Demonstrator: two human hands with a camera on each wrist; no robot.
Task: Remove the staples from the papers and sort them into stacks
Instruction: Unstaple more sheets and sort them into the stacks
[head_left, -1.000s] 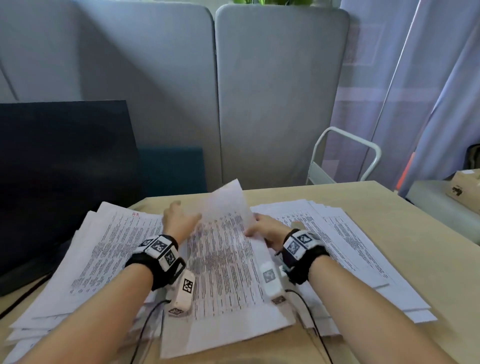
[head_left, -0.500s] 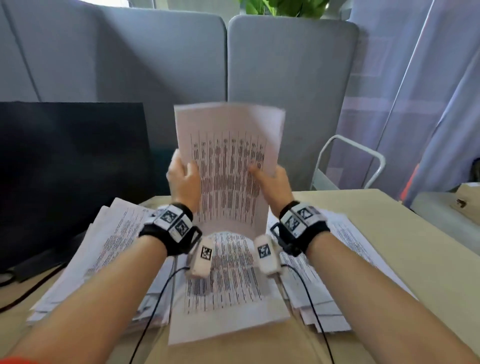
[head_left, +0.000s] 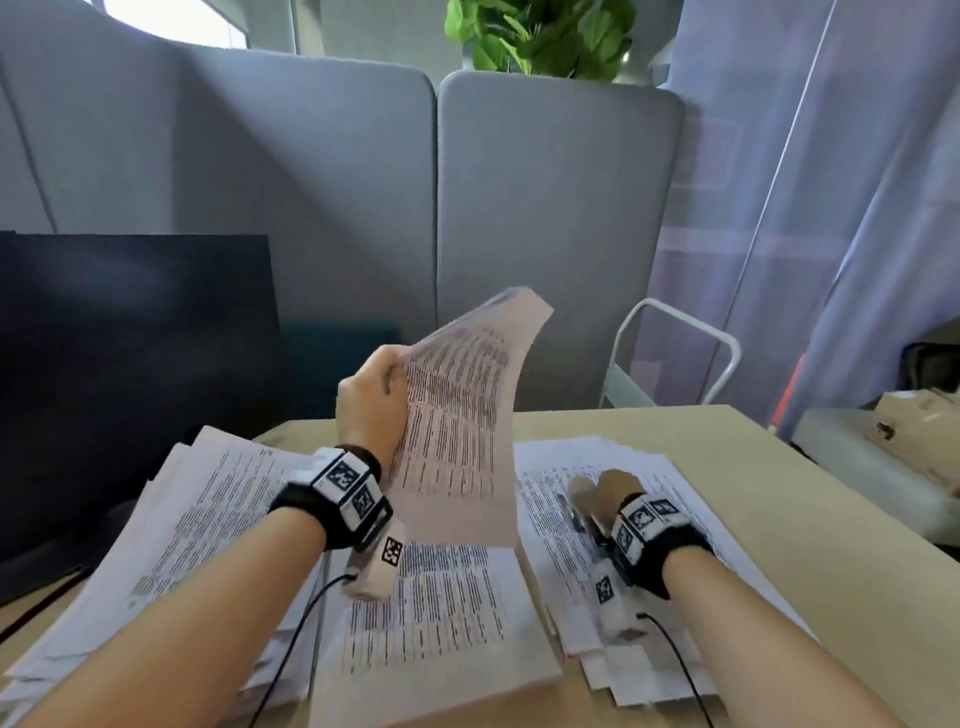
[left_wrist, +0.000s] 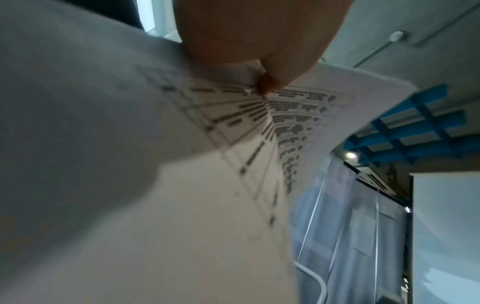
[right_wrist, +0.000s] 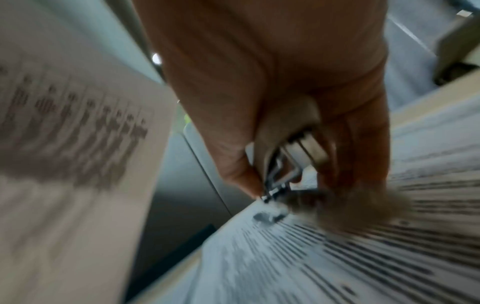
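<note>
Drooping limply above the surface (head_left: 649, 426), a thin stapled set (head_left: 457, 415) is pinched near its corner by left-hand fingers (head_left: 387, 371) (right hand (head_left: 605, 499) clamped on a staple remover (right_wrist: 283, 164)).

Head cam looks fwd/down over desk (head_left: 675, 431); wrist cams v. close, along fingers; all share lifted sheet (head_left: 457, 415).
</note>
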